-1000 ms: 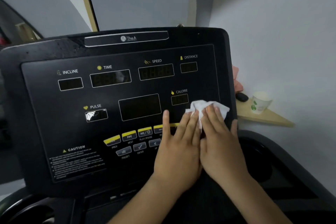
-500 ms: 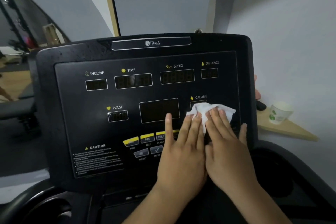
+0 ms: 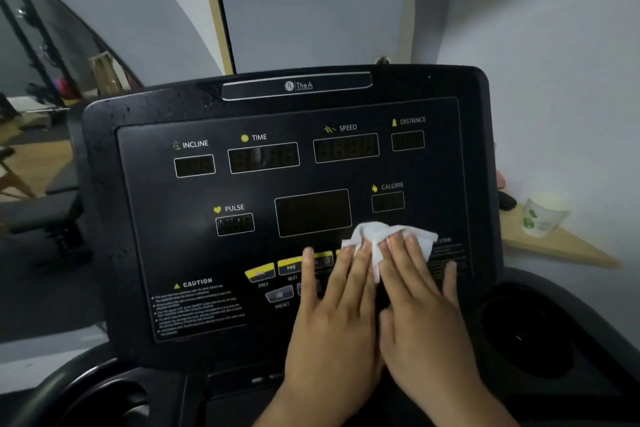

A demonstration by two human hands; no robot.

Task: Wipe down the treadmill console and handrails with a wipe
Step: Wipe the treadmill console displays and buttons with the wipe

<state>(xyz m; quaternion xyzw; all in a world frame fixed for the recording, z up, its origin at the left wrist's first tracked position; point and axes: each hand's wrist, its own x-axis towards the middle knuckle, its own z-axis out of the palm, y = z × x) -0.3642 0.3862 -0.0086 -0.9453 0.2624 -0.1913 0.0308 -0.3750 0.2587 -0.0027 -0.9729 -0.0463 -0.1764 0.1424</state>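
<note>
The black treadmill console (image 3: pixel 194 253) fills the middle of the view, with dark displays labelled INCLINE, TIME, SPEED, DISTANCE, PULSE and CALORIE and yellow buttons low down. A crumpled white wipe (image 3: pixel 377 236) lies on the panel just below the CALORIE display. My left hand (image 3: pixel 332 322) and my right hand (image 3: pixel 422 308) lie flat side by side, with their fingertips pressing the wipe against the panel. The hands cover several of the buttons.
A round cup holder (image 3: pixel 519 333) sits in the black tray right of the console. Behind it a wooden corner shelf (image 3: pixel 568 250) carries a white paper cup (image 3: pixel 542 215) and a small dark object (image 3: pixel 507 201). A curved black handrail (image 3: pixel 69 388) shows at bottom left.
Both hands and the wipe have slid a little down the panel, from over the CALORIE display to just below it. The view has turned left, showing more of the room there.
</note>
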